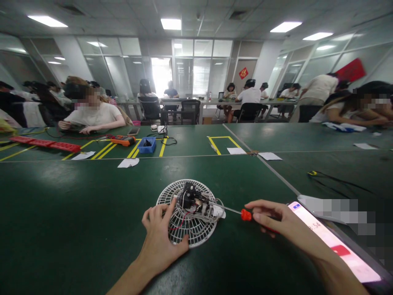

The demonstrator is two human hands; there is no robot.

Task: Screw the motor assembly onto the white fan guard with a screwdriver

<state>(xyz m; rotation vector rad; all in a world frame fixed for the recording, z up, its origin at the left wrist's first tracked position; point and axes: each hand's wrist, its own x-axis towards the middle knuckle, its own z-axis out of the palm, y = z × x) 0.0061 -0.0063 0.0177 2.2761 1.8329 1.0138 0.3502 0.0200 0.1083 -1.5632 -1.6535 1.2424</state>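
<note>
A white round fan grille [202, 237] lies flat on the green table in front of me. On top of it sits a black fan motor assembly [188, 196] with wires and a white part [218, 211] at its right end. My left hand [161, 233] rests spread over the grille's left edge, its index finger reaching toward the motor and its thumb at the near rim. My right hand [273, 217] is closed around the red handle of a screwdriver [245, 214]. The screwdriver's shaft points left, its tip at the motor assembly; exact contact is hidden among the parts.
A lit phone [331, 241] lies at the right by my forearm. Across the table are a blue bin [146, 146], an orange multimeter [123, 140], red trays [46, 143], paper slips [128, 163] and a black strap [340, 180]. Several people sit at tables beyond.
</note>
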